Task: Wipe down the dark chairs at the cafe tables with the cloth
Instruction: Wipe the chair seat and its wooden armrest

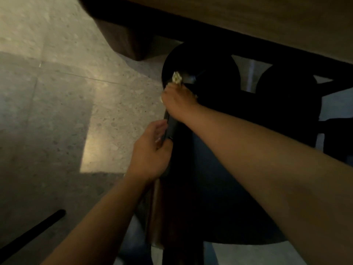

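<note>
Cloth [176, 77], pale and bunched, shows just beyond the knuckles of the right hand [178, 101], whose fingers are curled round it and press it against the dark chair [219, 169] near the far end of the chair's left edge. Only a small wad of the fabric sticks out past the fingers; the rest is hidden under the hand. The right forearm reaches across the chair from the lower right.

Nearer the camera, the left hand [150, 152] grips the same chair's edge, a dark rounded bar, with the thumb on one side and the fingers wrapped over the other. The chair itself is so deep in shadow that its seat and back are hard to separate; it may be tilted, but the view does not settle that.

Beyond the hands a round black table base [210, 73] sits on the floor [57, 92], with a second dark chair [290, 96] to its right. A wooden tabletop [248, 16] crosses the upper frame. The floor is pale speckled tile, and a thin black bar [34, 232] lies at lower left.
</note>
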The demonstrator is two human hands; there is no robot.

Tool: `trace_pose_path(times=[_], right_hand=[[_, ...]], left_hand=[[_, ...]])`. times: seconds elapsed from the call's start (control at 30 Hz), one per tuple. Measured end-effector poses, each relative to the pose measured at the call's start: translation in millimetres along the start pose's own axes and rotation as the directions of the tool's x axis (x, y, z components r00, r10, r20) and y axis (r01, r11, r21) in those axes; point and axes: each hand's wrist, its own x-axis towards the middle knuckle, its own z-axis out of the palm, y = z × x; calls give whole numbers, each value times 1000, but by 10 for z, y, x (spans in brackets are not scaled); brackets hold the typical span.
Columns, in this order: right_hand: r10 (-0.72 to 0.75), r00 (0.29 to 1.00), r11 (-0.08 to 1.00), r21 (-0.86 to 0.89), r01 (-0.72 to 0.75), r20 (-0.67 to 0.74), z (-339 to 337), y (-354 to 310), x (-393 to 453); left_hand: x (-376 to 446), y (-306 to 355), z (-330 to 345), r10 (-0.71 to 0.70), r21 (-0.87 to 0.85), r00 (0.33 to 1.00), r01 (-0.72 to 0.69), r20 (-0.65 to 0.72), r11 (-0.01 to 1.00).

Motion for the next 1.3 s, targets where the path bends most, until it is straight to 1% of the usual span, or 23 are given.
trace_pose_path(times=[0.07, 0.13, 0.2, 0.3, 0.4, 0.47, 0.53, 0.57, 0.6, 0.67, 0.7, 0.77, 0.83, 0.9, 0.97, 1.03, 1.13, 1.23, 1.3], right_hand=[[70, 997, 996, 51, -69, -24, -50, 75, 139], [163, 986, 979, 129, -157, -37, -88, 203, 251], [243, 970, 956, 172, -238, -7, -131, 379, 311], [320, 947, 931, 173, -321, 37, -155, 706, 249], [380, 922, 905, 176, -387, 72, -167, 1117, 95], [480, 871, 843, 217, -491, 107, -163, 1379, 11], [528, 840, 801, 256, -541, 126, -166, 1473, 2], [517, 846, 801, 275, -532, 130, -182, 1430, 44], [475, 870, 816, 303, -492, 132, -183, 1343, 90], [339, 934, 864, 356, -355, 111, -133, 1087, 191], [278, 954, 880, 369, -298, 107, -103, 980, 224], [220, 971, 901, 364, -238, 88, -74, 893, 246], [203, 974, 904, 365, -224, 95, -102, 992, 183], [221, 968, 885, 393, -250, 119, -125, 1236, 78], [257, 958, 879, 383, -285, 124, -131, 1581, -92], [310, 942, 865, 374, -335, 128, -114, 1958, -313], [425, 891, 799, 395, -453, 161, -75, 2505, -687], [569, 812, 690, 460, -558, 132, 1, 2928, -1051], [575, 811, 698, 454, -553, 104, 47, 3148, -1256]], left_hand=[[40, 2, 3, 80, 88, 996, -82, 28, 993], [78, 16, -9, 137, 215, 986, -155, 99, 964], [104, 60, -4, 169, 336, 966, -229, 198, 914], [134, 166, 5, 199, 464, 915, -355, 351, 812], [170, 296, 50, 183, 545, 867, -441, 463, 713], [213, 374, 114, 165, 568, 839, -483, 519, 667], [294, 442, 196, 138, 590, 810, -520, 569, 618], [343, 478, 241, 117, 606, 797, -537, 593, 588], [396, 506, 287, 88, 628, 790, -544, 607, 556], [505, 545, 375, 22, 683, 796, -533, 605, 500], [559, 559, 419, -8, 704, 799, -524, 601, 479], [644, 571, 501, -84, 747, 803, -505, 591, 433], [694, 550, 576, -156, 786, 803, -491, 576, 377], [704, 521, 665, -167, 793, 800, -497, 576, 352], [681, 497, 782, -157, 789, 798, -507, 582, 349], [653, 471, 885, -141, 780, 787, -539, 601, 317], [640, 443, 1028, -146, 754, 748, -602, 647, 262], [630, 447, 1233, -155, 748, 735, -622, 660, 233], [593, 477, 1455, -152, 737, 726, -629, 671, 248]])
